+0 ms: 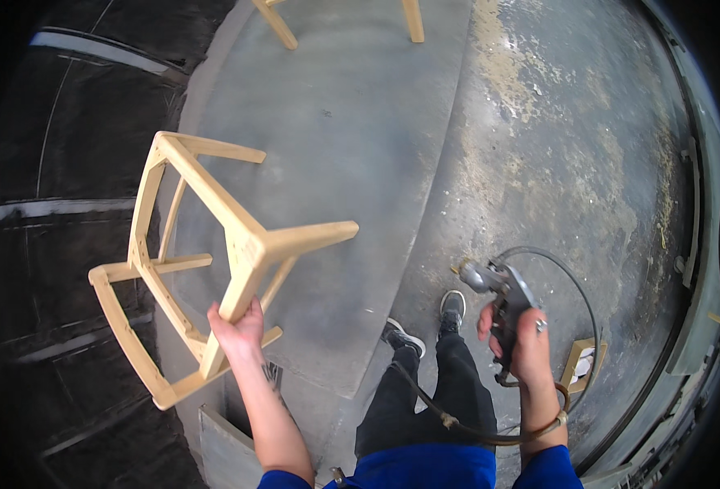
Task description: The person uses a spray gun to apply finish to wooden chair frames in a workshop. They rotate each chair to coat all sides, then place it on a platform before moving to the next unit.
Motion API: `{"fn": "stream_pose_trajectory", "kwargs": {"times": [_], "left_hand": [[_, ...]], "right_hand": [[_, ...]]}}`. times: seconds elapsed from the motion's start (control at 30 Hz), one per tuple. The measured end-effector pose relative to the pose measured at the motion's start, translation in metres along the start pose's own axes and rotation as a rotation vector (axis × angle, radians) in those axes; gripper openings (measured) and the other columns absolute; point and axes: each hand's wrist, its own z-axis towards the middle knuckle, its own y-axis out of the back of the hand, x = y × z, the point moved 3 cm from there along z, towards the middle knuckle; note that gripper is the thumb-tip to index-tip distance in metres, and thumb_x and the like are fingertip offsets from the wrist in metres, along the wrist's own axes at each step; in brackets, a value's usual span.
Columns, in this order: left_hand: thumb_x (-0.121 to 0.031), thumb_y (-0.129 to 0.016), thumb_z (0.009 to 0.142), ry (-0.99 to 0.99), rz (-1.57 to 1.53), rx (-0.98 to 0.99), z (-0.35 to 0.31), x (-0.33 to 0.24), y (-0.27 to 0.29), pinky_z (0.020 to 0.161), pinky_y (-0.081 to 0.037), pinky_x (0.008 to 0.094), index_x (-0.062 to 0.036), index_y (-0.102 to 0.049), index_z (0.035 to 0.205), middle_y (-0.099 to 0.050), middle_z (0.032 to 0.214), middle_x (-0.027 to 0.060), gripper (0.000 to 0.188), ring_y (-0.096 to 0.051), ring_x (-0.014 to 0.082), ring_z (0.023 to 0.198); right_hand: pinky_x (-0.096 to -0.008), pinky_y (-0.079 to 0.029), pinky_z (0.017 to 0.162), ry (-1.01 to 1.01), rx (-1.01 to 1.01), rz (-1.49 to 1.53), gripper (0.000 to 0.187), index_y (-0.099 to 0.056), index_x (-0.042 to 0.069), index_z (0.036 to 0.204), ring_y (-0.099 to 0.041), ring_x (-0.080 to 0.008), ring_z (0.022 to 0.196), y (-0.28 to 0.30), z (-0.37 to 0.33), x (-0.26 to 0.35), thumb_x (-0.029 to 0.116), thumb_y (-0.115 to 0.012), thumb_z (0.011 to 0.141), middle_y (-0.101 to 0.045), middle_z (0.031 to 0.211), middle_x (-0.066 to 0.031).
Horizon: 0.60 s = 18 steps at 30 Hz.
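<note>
Seen from the head: left hand [237,324] wrapped tight round one leg of a bare wooden chair frame [205,261] held up over the grey floor [360,138], right hand [523,342] closed on a metal spray gun [498,289] with a hose [457,424] looping past dark shoes [425,322].

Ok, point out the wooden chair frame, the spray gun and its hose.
wooden chair frame [213,196]: head view, on the long upper rail.
spray gun [502,289]: head view, on the grey metal body.
hose [457,425]: head view, below the right wrist.
</note>
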Motion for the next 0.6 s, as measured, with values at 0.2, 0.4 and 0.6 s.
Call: {"fn": "stream_pose_trajectory", "kwargs": {"times": [0.2,0.4,0.6], "left_hand": [[-0.036,-0.055,0.101,0.020,0.004,0.072,0.016,-0.006,-0.030,0.107,-0.045,0.0484,0.0032,-0.041,0.137,-0.047,0.136,0.0221,0.055,-0.054,0.0335,0.121],[-0.055,-0.071,0.090,0.020,0.133,0.020,-0.007,-0.028,0.078,0.119,-0.031,0.0478,0.0028,-0.007,0.157,-0.018,0.159,0.0256,0.110,-0.033,0.0381,0.145],[-0.047,-0.074,0.091,-1.057,0.817,-0.038,-0.012,-0.170,0.162,0.116,-0.033,0.0435,0.0030,-0.029,0.150,-0.044,0.148,0.0218,0.091,-0.046,0.0266,0.133]], "right_hand": [[-0.0295,-0.043,0.051,0.098,0.271,0.102,0.104,-0.045,0.011,0.146,-0.046,-0.0121,0.044,-0.003,-0.049,0.041,0.090,-0.045,0.078,-0.060,0.068,-0.0110],[-0.0206,-0.040,0.047,-0.092,0.086,-0.211,0.068,-0.053,0.001,0.136,-0.056,-0.0075,0.063,0.032,-0.054,0.019,0.058,-0.052,0.100,-0.066,0.083,-0.0061],[-0.0216,-0.041,0.046,-0.140,-0.162,-0.340,0.062,-0.057,0.002,0.118,-0.057,-0.0088,0.063,0.054,-0.111,-0.001,0.059,-0.040,0.104,-0.065,0.081,-0.0068]]}}
